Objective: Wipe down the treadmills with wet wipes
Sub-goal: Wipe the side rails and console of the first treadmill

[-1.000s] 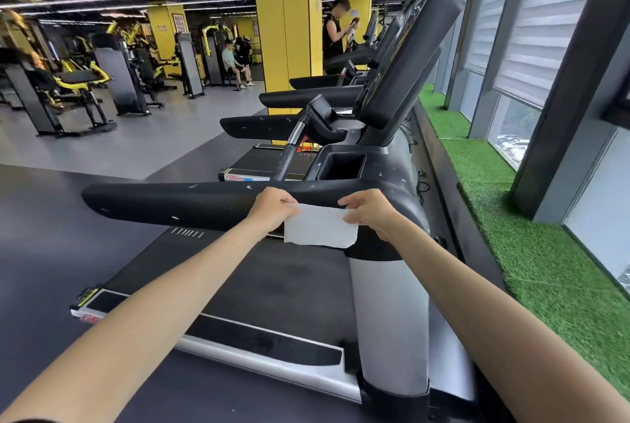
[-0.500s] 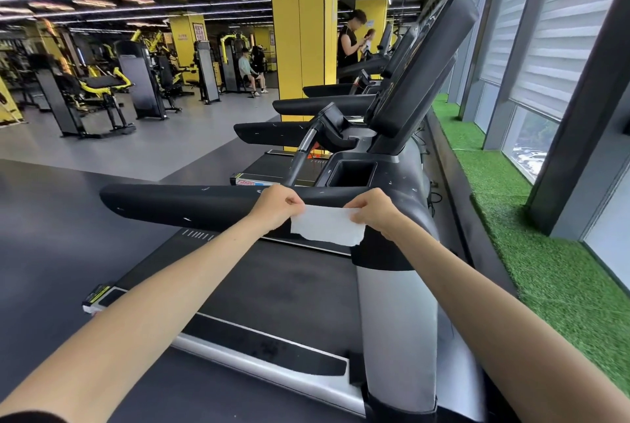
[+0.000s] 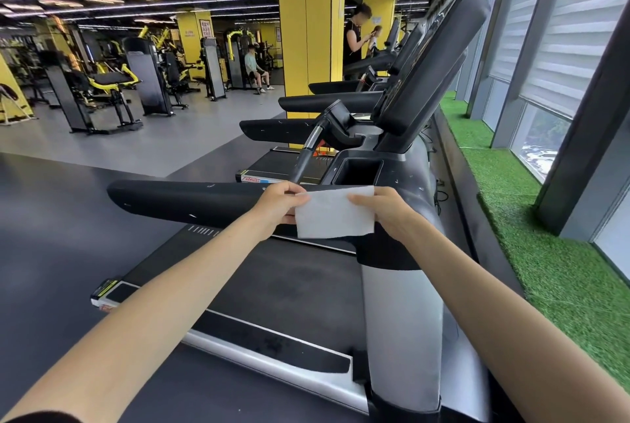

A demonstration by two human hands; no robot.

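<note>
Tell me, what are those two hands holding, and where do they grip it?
A white wet wipe, stretched flat between them: the left hand pinches its left edge, the right hand its right edge.

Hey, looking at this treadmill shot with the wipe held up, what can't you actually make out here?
Head view only:
- Wipe: whether it is damp does not show.
- Left hand and right hand: the fingers behind the sheet are hidden by it.
- Handrail: the stretch behind wipe and hands is covered.
- Console screen: turned away, display unseen.
- Cup holder: bottom lost in shadow.
- Deck label on the next treadmill: too small to read.
</note>
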